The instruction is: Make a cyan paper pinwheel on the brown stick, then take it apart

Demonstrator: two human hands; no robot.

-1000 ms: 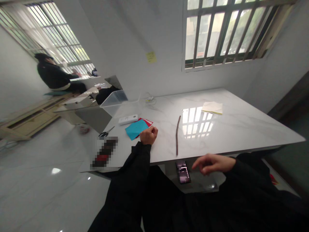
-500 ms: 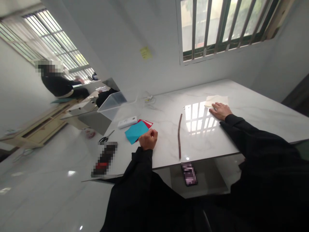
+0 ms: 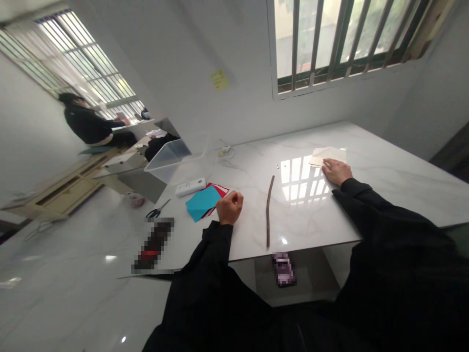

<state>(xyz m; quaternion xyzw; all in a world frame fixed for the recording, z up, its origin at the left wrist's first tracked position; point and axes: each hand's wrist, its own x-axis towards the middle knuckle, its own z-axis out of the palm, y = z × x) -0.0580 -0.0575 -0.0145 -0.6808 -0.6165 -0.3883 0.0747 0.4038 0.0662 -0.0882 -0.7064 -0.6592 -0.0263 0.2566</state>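
Note:
My left hand is closed above the table, beside the right edge of a blue sheet that overlaps red sheets. Its thumb presses on curled fingers; whatever lies inside is hidden. My right hand rests with fingers stretched out on the near edge of a small stack of cream paper. Between the two hands a thin brown stick lies on the white marbled table, touched by neither. Several tiny shiny bits lie beyond the stick's far end.
To the left are a white device, scissors and a blurred-out dark object. A clear plastic box and a small cable stand farther back. A blurred-out pink object sits below the table edge. Another person sits far left.
My left hand has shifted slightly right and up, away from the blue sheet, and stays closed. My right hand has slid a little on the paper, its fingers less spread.

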